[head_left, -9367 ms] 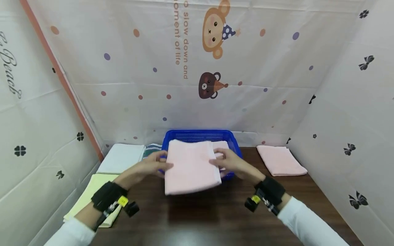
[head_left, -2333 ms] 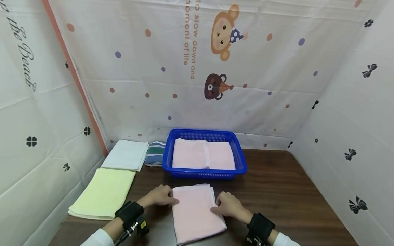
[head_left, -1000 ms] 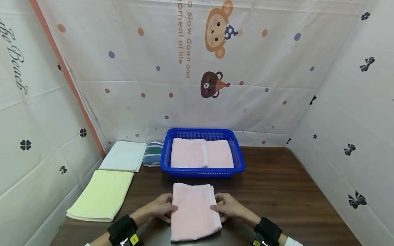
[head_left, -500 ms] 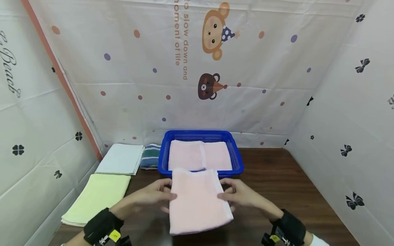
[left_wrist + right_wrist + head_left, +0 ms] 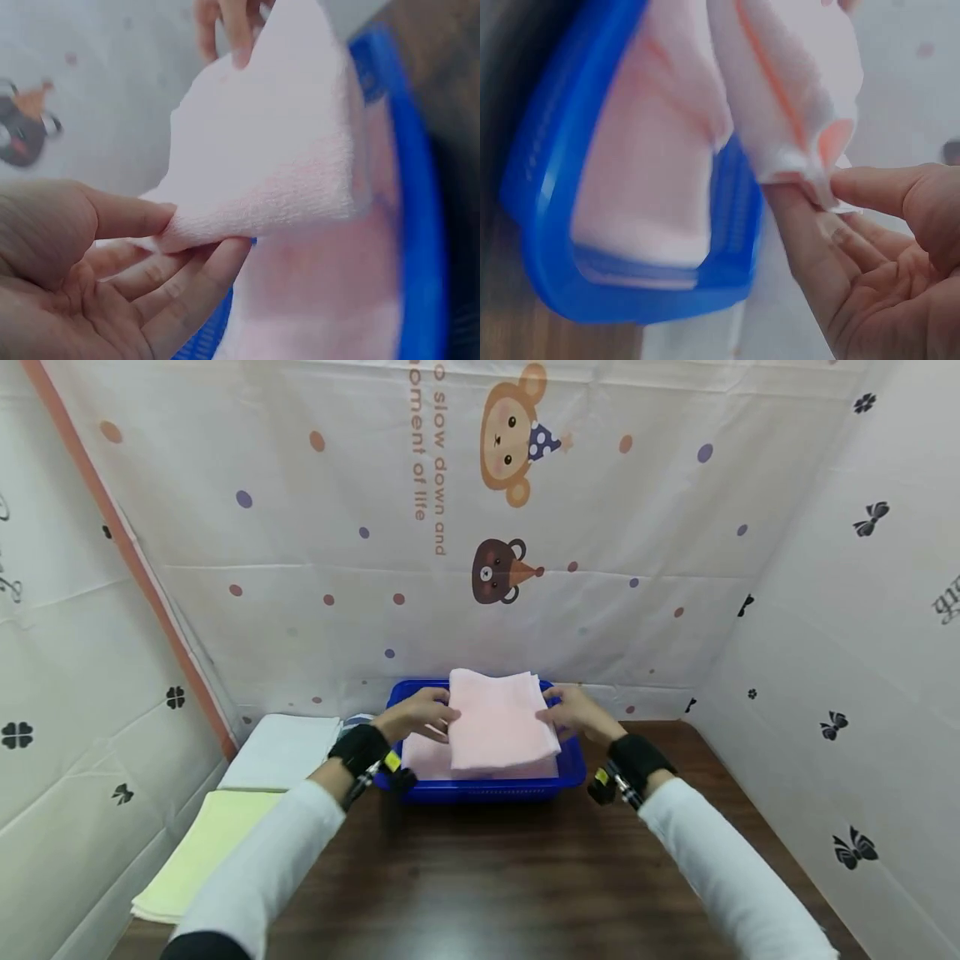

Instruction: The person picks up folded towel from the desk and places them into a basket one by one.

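A folded pink towel point(image 5: 498, 722) is held up over the blue plastic basket point(image 5: 480, 790) in the head view. My left hand point(image 5: 420, 714) pinches its left edge, thumb on top and fingers beneath. On the opposite edge my right hand point(image 5: 576, 712) pinches the towel the same way; the right wrist view shows its folded layers between thumb and fingers point(image 5: 810, 247). Below it, more folded pink towels point(image 5: 649, 172) lie inside the basket, partly hidden by the held one in the head view.
Left of the basket lie a folded white towel point(image 5: 281, 750) and, nearer, a folded yellow towel point(image 5: 206, 852). A striped towel point(image 5: 356, 722) shows mostly hidden behind my left hand. Printed curtains point(image 5: 337, 527) enclose the dark wooden table point(image 5: 480, 877) at the back and sides.
The pink towel on the right side of the table is gone since the oldest frame. The towel in my hands has risen from the near table and moved forward over the basket.
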Demonstrator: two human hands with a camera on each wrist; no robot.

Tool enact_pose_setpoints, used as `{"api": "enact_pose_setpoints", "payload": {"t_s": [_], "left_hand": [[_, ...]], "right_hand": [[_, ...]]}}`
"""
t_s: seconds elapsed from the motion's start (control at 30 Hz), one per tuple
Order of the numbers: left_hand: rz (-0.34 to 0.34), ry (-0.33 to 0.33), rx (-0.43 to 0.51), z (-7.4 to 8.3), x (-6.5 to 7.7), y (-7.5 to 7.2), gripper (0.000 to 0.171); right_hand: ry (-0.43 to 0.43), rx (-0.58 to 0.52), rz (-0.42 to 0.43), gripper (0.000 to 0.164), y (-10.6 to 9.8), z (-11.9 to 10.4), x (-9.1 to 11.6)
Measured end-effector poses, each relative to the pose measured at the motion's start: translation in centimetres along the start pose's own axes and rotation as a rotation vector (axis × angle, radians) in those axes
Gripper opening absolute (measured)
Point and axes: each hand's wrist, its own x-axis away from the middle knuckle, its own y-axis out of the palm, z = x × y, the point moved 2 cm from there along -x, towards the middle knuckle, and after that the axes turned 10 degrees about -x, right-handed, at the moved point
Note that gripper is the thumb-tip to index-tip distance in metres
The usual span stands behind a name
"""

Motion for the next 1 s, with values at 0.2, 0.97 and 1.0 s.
{"api": "enact_pose_setpoints", "payload": {"t_s": [0.2,0.97,1.0], "left_hand": [[-0.017,-0.112,0.022,-0.7,-4.4,0.7,0.069],[-0.124,-0.222,-0.197,-2.2,-6.4,3.9,0.027],[-0.126,-0.217,-0.193,-2.1,-6.3,3.7,0.028]], "right_hand": [[0.047,0.097,0.066,0.027,0.3,1.0,-3.0],[0.165,0.483,0.142,0.006,1.9,4.0,-5.0],[0.164,0.492,0.146,0.008,1.8,4.0,-5.0]]}}
